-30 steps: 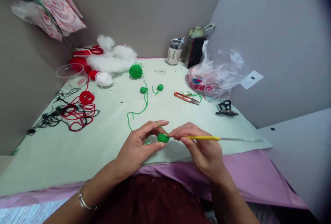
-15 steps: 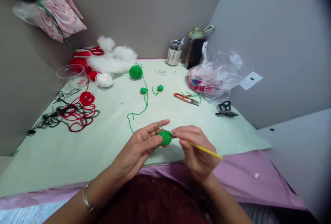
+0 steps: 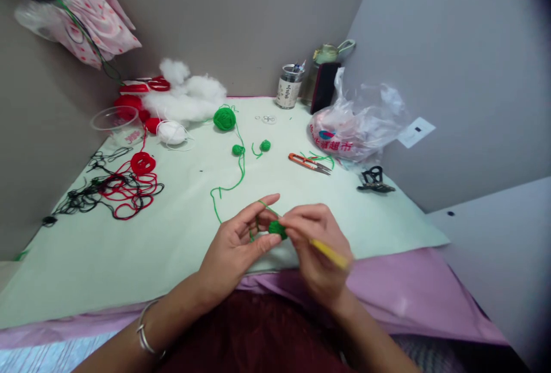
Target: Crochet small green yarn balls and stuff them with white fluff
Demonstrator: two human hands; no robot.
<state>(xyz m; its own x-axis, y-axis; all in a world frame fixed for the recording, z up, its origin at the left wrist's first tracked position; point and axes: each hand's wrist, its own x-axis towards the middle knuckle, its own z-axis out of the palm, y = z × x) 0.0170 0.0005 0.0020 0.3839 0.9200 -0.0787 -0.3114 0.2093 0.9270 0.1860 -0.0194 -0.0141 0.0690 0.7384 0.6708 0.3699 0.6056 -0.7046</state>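
Near the table's front edge, my left hand (image 3: 239, 242) pinches a small green crocheted piece (image 3: 278, 229) between thumb and fingers. Green yarn (image 3: 270, 208) runs over its raised index finger. My right hand (image 3: 319, 247) grips a yellow-handled crochet hook (image 3: 329, 253), and its fingertips meet the right side of the piece, hiding the hook's tip. A strand leads back from my left hand to a green yarn ball (image 3: 224, 119). Two small green crocheted balls, one on the left (image 3: 237, 150) and one on the right (image 3: 265, 146), lie beyond my hands.
Orange-handled snips (image 3: 309, 163), a black clip (image 3: 376, 180) and a plastic bag (image 3: 353, 126) are on the right. Tangled black and red yarn (image 3: 124, 188), white stuffing (image 3: 185, 94) and a clear cup (image 3: 115, 120) lie left. A pen jar (image 3: 288, 87) stands at the back.
My right hand has moved slightly left, closer to my left hand, and the hook has turned. The green piece is tilted and more covered by fingers. The view has shifted slightly.
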